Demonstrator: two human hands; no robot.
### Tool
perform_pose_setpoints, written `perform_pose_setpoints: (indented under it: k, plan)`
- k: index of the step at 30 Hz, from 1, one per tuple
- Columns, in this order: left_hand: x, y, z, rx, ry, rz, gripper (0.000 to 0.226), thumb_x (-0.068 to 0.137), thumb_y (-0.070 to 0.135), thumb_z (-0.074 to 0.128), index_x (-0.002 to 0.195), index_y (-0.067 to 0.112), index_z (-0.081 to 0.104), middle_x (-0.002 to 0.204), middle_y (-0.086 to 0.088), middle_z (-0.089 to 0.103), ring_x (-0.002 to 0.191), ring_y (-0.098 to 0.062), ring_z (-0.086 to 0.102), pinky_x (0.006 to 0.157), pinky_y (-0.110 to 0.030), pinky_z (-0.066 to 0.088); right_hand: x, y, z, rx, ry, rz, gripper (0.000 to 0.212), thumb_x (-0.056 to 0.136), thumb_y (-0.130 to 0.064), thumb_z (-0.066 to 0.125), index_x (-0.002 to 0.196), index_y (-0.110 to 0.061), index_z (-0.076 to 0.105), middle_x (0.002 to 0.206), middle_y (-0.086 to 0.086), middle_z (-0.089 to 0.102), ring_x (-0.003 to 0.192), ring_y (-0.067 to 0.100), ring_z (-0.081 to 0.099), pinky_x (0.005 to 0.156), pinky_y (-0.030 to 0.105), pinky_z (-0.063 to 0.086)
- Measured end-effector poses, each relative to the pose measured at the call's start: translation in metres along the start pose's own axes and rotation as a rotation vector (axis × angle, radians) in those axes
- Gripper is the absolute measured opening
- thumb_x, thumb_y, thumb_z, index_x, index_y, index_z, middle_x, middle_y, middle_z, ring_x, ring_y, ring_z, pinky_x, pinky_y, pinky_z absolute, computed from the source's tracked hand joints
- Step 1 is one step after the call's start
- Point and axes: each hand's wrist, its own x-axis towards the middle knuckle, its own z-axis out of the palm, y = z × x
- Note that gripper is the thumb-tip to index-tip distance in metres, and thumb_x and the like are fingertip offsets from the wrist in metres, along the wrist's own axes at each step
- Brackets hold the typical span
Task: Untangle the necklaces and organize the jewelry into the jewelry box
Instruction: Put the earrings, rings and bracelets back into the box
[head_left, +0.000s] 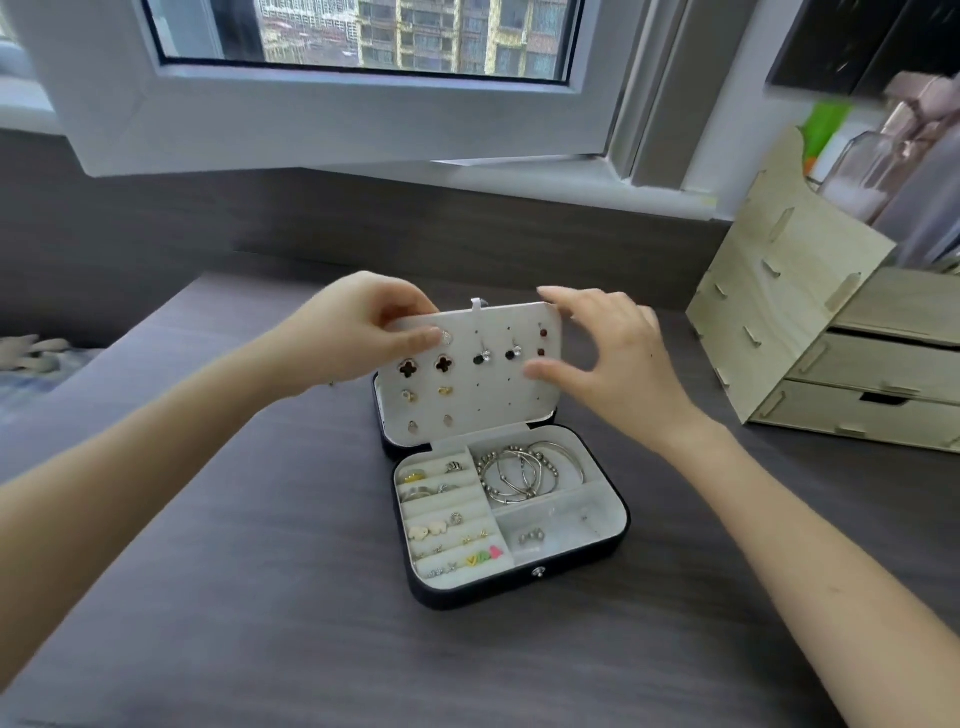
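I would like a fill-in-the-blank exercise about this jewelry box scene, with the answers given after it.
1. The silver bangles lie inside the open ___ jewelry box.
2. The left hand pinches the white earring panel at its top ___ corner.
3. The light wooden drawer organizer stands on the box's ___ side.
Answers: black; left; right.

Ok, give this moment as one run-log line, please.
left hand: pinches earring panel, top-left corner | right hand: open, by panel's right side | jewelry box: open | bangles: far-right compartment
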Motion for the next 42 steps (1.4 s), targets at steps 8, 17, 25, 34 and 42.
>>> perform_pose_setpoints:
  k: [8, 17, 25, 34, 42]
  plan:
    - [0.009, -0.019, 0.016, -0.210, 0.204, -0.137, 0.012, 0.090, 0.021, 0.060, 0.097, 0.017, 0.068, 0.092, 0.001, 0.070, 0.089, -0.017, 0.064, 0.066, -0.029, 0.049, -0.048, 0.071, -0.039, -0.217, -0.354, 0.600, 0.021, 0.094, -0.014, 0.052, 0.096, -0.005, 0.071, 0.107, 0.008, 0.069, 0.100, 0.026, 0.059, 0.075, 0.026, 0.038]
    - [0.011, -0.040, 0.030, -0.265, 0.262, -0.223, 0.018, 0.091, 0.013, 0.056, 0.107, 0.014, 0.065, 0.101, -0.004, 0.066, 0.076, -0.003, 0.055, 0.055, -0.021, 0.038, -0.055, 0.074, -0.031, -0.206, -0.420, 0.644, 0.015, 0.081, -0.018, 0.072, 0.068, -0.020, 0.064, 0.074, 0.001, 0.066, 0.074, 0.017, 0.060, 0.066, 0.025, 0.040]
    - [0.009, -0.052, 0.031, -0.261, 0.227, -0.187, 0.015, 0.090, 0.015, 0.060, 0.104, 0.019, 0.064, 0.092, 0.006, 0.066, 0.079, -0.003, 0.058, 0.058, -0.019, 0.038, -0.047, 0.017, -0.029, 0.244, -0.187, 0.504, 0.011, 0.082, -0.018, 0.071, 0.072, -0.013, 0.068, 0.071, -0.001, 0.069, 0.067, 0.010, 0.058, 0.062, 0.020, 0.043]
    - [-0.013, -0.068, 0.035, -0.121, 0.229, -0.064, 0.022, 0.089, 0.012, 0.060, 0.105, 0.027, 0.064, 0.106, 0.012, 0.064, 0.080, 0.012, 0.051, 0.068, -0.007, 0.035, -0.059, -0.062, 0.025, 0.204, -0.076, -0.218, 0.023, 0.080, -0.038, 0.063, 0.072, -0.017, 0.068, 0.073, -0.009, 0.063, 0.073, 0.012, 0.052, 0.071, 0.025, 0.040]
    - [-0.076, -0.044, 0.044, 0.099, 0.052, 0.422, 0.023, 0.076, 0.029, 0.052, 0.084, 0.037, 0.072, 0.096, 0.016, 0.058, 0.093, -0.007, 0.048, 0.084, -0.025, 0.033, -0.057, -0.056, 0.031, -0.026, 0.080, -0.408, 0.021, 0.078, -0.036, 0.068, 0.067, -0.018, 0.067, 0.069, -0.008, 0.062, 0.070, 0.012, 0.046, 0.069, 0.022, 0.024]
